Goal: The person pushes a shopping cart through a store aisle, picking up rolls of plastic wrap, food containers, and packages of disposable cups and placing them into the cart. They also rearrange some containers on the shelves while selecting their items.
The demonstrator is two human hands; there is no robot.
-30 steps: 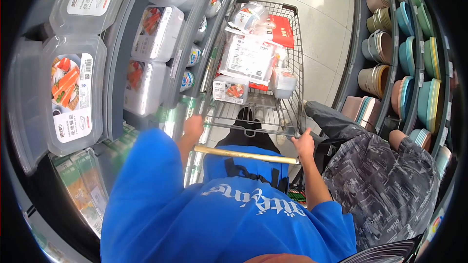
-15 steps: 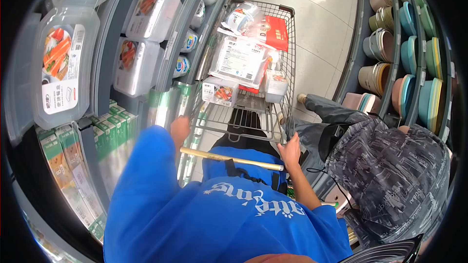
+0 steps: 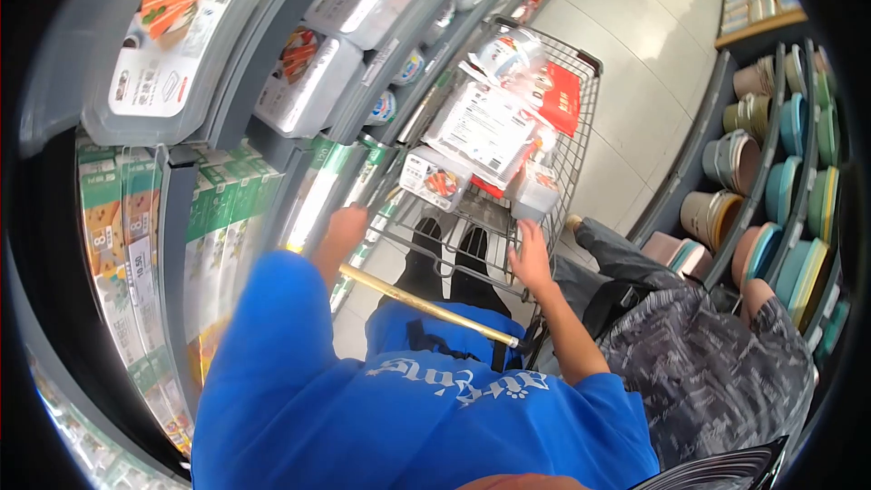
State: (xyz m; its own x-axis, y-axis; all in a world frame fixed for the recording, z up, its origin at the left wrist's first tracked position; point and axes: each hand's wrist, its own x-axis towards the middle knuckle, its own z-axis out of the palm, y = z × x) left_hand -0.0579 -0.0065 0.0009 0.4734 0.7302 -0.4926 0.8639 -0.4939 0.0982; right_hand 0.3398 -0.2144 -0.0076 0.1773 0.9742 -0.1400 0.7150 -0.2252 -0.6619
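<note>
- Gripping with the left hand (image 3: pixel 344 229): fingers bunched shut at the left rear corner of the shopping cart (image 3: pixel 570 161), right at the left end of the wooden handle bar (image 3: pixel 426 307).
- Right hand (image 3: pixel 531 259) lies on the cart's rear rim, ahead of the handle bar's right end; fingers point forward, thumb out to the side. Cannot tell if they curl round the wire.
- Cart stands in the aisle straight ahead of the person, close to the left shelving.
- Inside the cart: small clear food container (image 3: pixel 435 177), large flat white-label pack (image 3: pixel 481 125), red pack (image 3: pixel 561 95), round tub (image 3: pixel 508 50).
- Left shelves: clear lunch boxes (image 3: pixel 172 36) above, green cartons (image 3: pixel 218 209) below.
- Another person in a grey patterned shirt (image 3: pixel 708 372) is just beside the cart on the right.
- Right shelves hold stacked coloured bowls (image 3: pixel 780 186).
</note>
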